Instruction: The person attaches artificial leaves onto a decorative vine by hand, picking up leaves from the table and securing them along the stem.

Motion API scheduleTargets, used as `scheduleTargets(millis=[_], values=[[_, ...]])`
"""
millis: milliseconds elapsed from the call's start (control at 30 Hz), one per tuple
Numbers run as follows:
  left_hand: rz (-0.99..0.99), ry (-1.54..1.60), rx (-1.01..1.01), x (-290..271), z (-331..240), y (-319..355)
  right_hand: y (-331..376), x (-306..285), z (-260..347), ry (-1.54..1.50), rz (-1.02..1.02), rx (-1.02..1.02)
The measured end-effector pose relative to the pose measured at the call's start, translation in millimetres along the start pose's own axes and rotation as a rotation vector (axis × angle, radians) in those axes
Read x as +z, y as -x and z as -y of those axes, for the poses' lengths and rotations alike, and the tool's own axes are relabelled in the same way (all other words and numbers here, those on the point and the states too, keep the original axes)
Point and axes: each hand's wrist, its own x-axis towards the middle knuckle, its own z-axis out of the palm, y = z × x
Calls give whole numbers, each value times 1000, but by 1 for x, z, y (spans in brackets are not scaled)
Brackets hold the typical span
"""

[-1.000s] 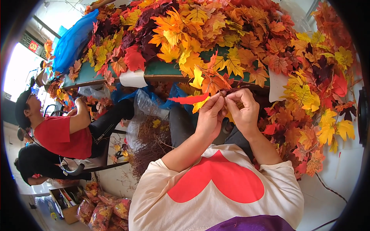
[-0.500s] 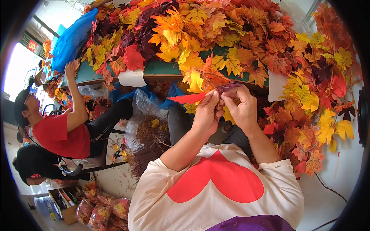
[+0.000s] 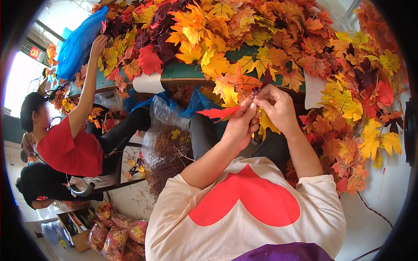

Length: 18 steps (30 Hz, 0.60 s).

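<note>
In front of my chest, my left hand (image 3: 240,124) is closed in a pinch round an artificial maple-leaf sprig. An orange leaf (image 3: 240,80) and a yellow one (image 3: 227,93) rise from it, and a red leaf (image 3: 215,113) points out to the left. My right hand (image 3: 278,106) touches the left fingertips, its thumb and forefinger pinching at the base of a dark purple maple leaf (image 3: 267,77) that stands upright. Another yellow leaf (image 3: 267,123) hangs below the right hand. The fingers cover the spot where the stems meet.
Heaped artificial leaves (image 3: 278,35) cover the green table (image 3: 183,73) and spill down its right side. A bundle of brown stems (image 3: 167,161) stands by my left leg. Bagged leaves (image 3: 115,239) and an open box (image 3: 80,230) lie lower left. At left, a co-worker in red (image 3: 74,145) reaches over the table.
The purple leaf has turned from lying sideways to upright at my right fingertips. The sprig has shifted slightly right. The co-worker's arm has reached higher, towards the heap.
</note>
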Motion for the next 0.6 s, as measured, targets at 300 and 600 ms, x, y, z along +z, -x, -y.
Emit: scheduleTargets(millis=[300,600], values=[[70,89,-42,-1,-6,1,8,-1,-2,-151,-3,26],[113,48,-45,1,-7,-1,3,1,-9,-378,-70,101]])
